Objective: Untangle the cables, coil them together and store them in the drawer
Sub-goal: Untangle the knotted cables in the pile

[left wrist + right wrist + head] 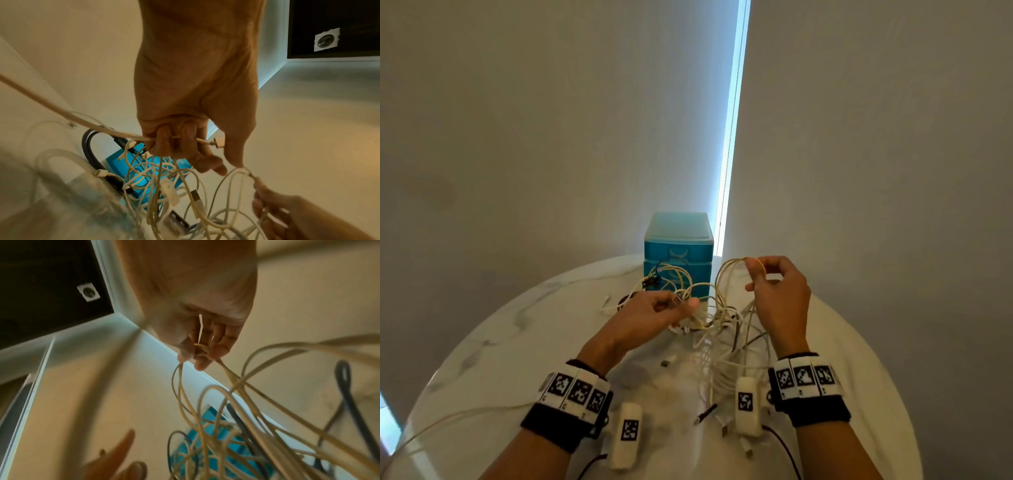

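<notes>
A tangle of white cables with a few dark ones hangs between my hands above the round marble table. My left hand grips a white cable near its plug end, fingers curled round it. My right hand is raised higher and pinches a loop of white cable between thumb and fingers. The blue drawer unit stands behind the tangle, drawers closed as far as I can see. More cable lies loose on the table.
A long white cable trails off the table's left edge. Loose plugs lie near the front. White tagged sensor pods hang by my wrists. Plain walls and a bright window slit stand behind the table.
</notes>
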### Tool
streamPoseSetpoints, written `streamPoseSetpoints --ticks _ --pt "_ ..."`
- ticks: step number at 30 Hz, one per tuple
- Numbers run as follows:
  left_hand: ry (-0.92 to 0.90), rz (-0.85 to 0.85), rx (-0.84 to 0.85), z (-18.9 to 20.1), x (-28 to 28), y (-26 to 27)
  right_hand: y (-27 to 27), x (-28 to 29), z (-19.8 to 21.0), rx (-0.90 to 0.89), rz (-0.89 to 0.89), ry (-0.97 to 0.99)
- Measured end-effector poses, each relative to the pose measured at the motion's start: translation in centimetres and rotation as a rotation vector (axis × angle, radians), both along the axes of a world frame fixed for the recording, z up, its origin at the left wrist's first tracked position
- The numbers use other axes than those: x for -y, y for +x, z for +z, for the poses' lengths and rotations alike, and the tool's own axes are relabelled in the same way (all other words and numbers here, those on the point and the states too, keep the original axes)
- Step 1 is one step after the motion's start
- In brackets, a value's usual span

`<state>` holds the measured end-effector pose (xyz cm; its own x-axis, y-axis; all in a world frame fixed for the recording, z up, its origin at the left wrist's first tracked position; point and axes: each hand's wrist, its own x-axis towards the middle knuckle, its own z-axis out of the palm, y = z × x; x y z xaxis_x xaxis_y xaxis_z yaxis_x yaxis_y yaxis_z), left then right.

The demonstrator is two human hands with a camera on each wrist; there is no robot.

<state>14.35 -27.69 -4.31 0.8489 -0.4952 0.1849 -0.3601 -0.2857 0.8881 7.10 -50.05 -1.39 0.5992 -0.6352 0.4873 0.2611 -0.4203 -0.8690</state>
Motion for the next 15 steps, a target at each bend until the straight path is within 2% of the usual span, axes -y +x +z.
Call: streamPoseSetpoints --ticks 5,10,12,15 --pt "0.404 -0.217 0.063 -0.9 -0.3 0.8 0.2 2.0 -2.4 0.015 -0.094 0.210" --pt "0.790 -0.175 0.038 -1.2 0.0 0.5 0.7 3.3 -3.5 0.052 -0.115 0.400" --pt "0.842 -0.122 0.050 -1.2 0.0 0.6 1.1 3.5 -3.7 0.061 -0.079 0.518" --pt "0.711 -0.092 0.144 -0.7 -0.2 0.7 1.4 3.7 -3.9 -0.001 0.057 0.681"
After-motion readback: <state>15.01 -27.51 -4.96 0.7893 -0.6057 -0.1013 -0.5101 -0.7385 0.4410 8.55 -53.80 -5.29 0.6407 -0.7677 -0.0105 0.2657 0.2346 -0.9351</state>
